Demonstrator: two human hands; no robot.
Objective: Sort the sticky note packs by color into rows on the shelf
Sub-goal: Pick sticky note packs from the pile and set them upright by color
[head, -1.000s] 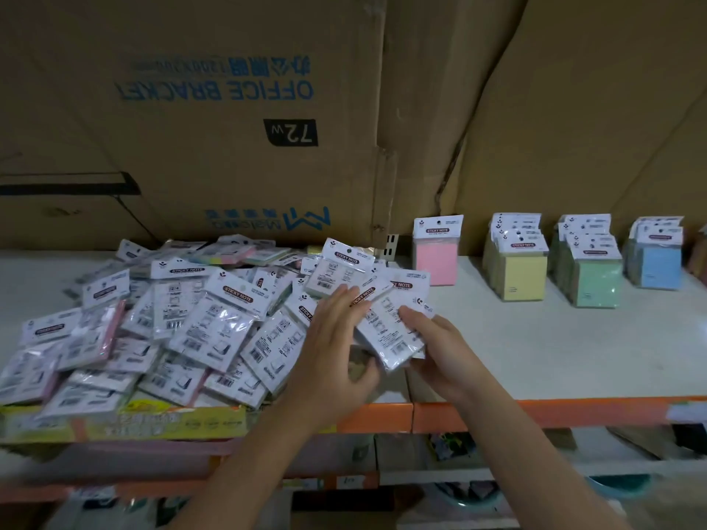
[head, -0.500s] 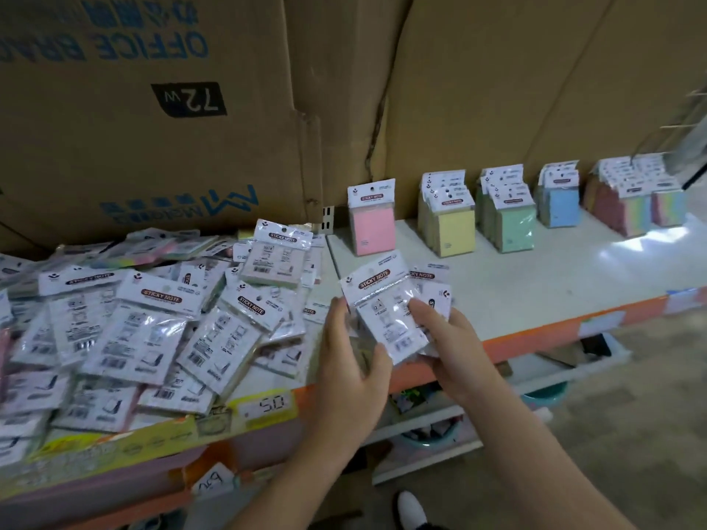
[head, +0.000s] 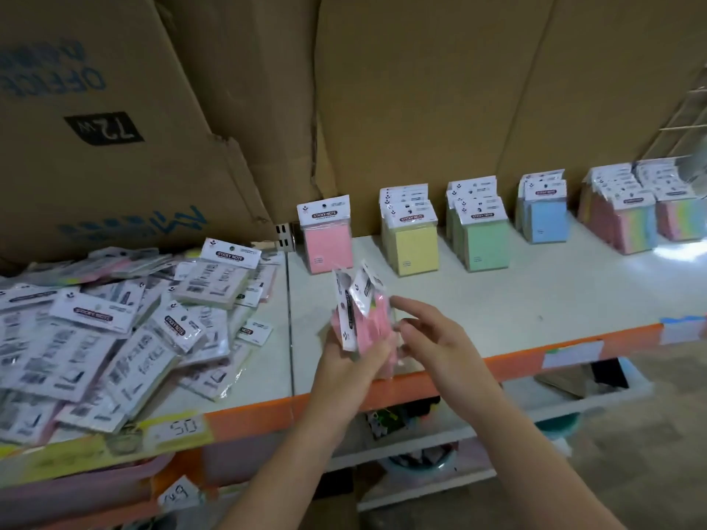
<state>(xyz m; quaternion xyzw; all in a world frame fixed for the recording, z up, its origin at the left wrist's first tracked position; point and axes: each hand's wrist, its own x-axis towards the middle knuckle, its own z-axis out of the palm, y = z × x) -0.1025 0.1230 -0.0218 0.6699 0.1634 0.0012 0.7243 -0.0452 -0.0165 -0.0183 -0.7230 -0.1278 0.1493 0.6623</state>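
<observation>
You are gripping a few pink sticky note packs (head: 367, 319) in your left hand (head: 344, 365), above the front edge of the shelf (head: 497, 300), near the pink row (head: 329, 244); your right hand (head: 436, 338) is hovering just beside them, fingers loosely spread, holding nothing

Loose pile (head: 95, 330) cut off at left edge, held packs (head: 363, 319) motion-blurred, rainbow row (head: 681, 219) cropped right.

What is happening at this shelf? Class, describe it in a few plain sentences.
A person is sorting sticky note packs. The left hand grips a few packs, pink showing, over the front edge of the shelf. The right hand reaches to them with loose fingers. An unsorted pile lies to the left. Behind stand one pink pack, then yellow, green, blue and multicolour rows.
</observation>
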